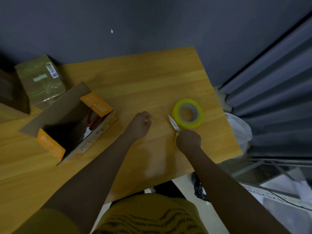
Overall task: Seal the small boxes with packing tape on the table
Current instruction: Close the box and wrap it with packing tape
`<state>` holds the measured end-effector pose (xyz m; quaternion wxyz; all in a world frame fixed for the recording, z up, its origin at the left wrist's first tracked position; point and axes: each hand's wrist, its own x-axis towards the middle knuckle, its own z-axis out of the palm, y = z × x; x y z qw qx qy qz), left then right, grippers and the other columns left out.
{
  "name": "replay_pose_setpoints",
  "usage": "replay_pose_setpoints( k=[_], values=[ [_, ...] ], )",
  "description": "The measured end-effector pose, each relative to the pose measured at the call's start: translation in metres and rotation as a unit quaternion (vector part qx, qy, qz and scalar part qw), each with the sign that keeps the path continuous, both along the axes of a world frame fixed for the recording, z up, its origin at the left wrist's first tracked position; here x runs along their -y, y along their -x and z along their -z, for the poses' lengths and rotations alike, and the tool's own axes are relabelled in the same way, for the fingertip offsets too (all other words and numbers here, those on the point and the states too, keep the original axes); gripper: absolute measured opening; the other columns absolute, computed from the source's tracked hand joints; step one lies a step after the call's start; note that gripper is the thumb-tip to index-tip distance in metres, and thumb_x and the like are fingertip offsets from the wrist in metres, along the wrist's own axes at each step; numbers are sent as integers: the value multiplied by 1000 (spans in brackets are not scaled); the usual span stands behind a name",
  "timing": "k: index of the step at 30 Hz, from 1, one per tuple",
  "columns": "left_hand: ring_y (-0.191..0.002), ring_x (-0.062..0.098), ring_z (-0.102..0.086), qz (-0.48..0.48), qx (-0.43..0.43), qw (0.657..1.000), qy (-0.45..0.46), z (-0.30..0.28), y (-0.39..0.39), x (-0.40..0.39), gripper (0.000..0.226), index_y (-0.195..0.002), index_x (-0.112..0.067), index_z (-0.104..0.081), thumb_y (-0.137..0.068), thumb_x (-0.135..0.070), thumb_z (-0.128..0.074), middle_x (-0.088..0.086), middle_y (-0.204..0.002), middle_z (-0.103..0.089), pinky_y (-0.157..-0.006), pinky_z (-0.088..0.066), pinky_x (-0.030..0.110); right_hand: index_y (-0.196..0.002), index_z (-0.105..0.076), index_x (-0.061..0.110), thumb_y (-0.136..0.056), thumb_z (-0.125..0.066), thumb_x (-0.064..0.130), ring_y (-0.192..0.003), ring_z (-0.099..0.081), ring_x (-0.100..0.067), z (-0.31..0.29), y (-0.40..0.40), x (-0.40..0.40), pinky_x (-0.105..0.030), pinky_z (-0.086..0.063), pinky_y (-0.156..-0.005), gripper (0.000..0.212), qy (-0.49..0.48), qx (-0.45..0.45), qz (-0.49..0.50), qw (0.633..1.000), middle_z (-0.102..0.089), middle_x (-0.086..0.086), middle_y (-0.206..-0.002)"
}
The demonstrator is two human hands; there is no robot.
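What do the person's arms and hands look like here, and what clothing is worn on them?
Both forearms are bare from the wrist upward. The left hand and the right hand wear no gloves; no rings, watch or bracelets can be seen. An olive-yellow short sleeve shows on the left upper arm. The shirt is the same colour, with dark wavy line markings on the front.
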<state>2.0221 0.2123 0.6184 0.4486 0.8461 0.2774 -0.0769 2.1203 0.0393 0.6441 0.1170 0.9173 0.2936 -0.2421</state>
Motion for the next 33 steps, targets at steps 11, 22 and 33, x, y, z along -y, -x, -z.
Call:
replay_pose_setpoints(
  k=[11, 22, 33],
  values=[
    [-94, 25, -55, -119, 92, 988, 33, -74, 22, -3, 16, -112, -7, -51, -102, -17, -43, 5, -108, -49, -80, -44, 38, -107, -59, 15, -83, -75, 15, -90, -61, -10, -32, -17, -76, -16, -48, -71, 28, -499, -331, 242, 763, -61, 1, -102],
    [-72, 9, -55, -308, 131, 942, -1, -111, 58, -19, 3, -98, -14, -53, -98, -14, -50, -5, -88, -54, -69, -45, 25, -106, -60, 13, -87, -71, 13, -63, -54, 7, -62, -1, -127, -9, -41, -63, 23, -560, -350, 83, 747, -59, 3, -75],
    [-61, 9, -51, -387, 200, 894, 103, -122, 108, -76, 22, -105, -27, -65, -102, -19, -44, -3, -72, -57, -60, -43, 28, -77, -66, 34, -87, -70, 23, -69, -68, -19, -81, 33, -199, -26, -47, -63, 15, -614, -218, 48, 757, -68, 2, -67]
  ],
)
